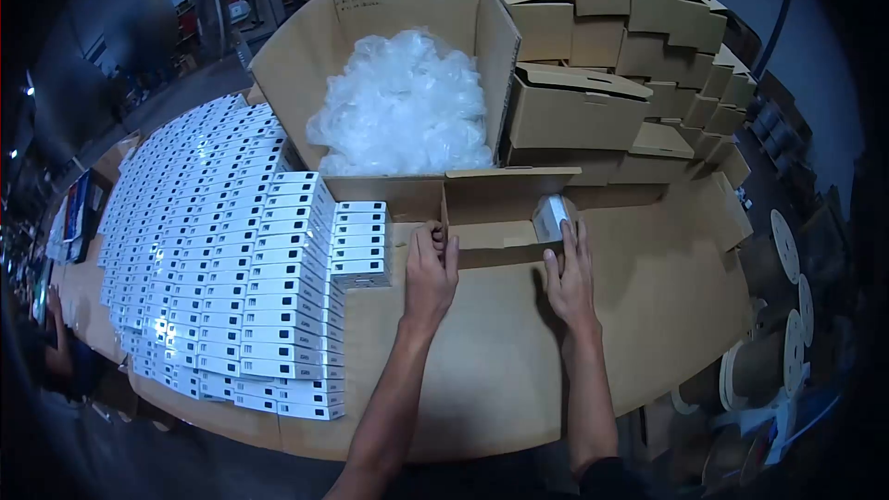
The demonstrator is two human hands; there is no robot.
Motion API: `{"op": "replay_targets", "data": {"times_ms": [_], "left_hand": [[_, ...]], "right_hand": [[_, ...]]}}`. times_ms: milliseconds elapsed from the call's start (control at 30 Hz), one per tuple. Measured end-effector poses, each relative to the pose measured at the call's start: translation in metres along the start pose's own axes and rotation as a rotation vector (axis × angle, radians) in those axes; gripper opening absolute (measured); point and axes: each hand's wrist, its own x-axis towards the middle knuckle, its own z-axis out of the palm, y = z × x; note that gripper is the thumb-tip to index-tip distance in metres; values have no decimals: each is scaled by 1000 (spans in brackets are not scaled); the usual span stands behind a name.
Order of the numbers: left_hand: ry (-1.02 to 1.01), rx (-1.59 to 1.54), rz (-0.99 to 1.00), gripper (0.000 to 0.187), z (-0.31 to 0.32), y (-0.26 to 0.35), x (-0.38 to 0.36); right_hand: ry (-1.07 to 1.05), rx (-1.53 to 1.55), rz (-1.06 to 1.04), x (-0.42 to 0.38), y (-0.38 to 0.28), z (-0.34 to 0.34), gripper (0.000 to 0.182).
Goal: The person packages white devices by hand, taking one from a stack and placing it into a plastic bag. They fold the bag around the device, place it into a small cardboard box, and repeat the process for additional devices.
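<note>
An open cardboard box (505,235) lies in front of me, its lid (505,187) raised at the back. My left hand (431,268) is at its left end, fingers curled in and closed on the side flap (444,206). Inside the right end sits one small white box (550,219), slightly tilted. My right hand (570,276) rests against that white box with its fingers stretched out and the thumb apart. To the left of my left hand is a short stack of white boxes (361,245).
Rows of stacked white boxes (213,250) cover the table's left side. Behind stands a large carton (389,9) filled with clear plastic bags (407,106). Folded brown boxes (579,111) pile up at the back right. Cable reels (792,352) stand right; another person's arm (57,329) shows far left.
</note>
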Motion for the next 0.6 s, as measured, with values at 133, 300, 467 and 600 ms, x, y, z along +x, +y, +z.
{"op": "replay_targets", "data": {"times_ms": [133, 300, 467, 600], "left_hand": [[40, 100, 97, 38, -14, 13, -9], [68, 315, 158, 38, -71, 22, -50], [69, 583, 99, 49, -103, 2, -62], [35, 534, 57, 55, -106, -2, -67]], "right_hand": [[47, -198, -53, 2, -21, -11, 63], [104, 214, -307, -10, -95, -11, 39], [-342, 445, -498, -14, -145, 35, 47], [-512, 362, -521, -1, -162, 69, 65]]}}
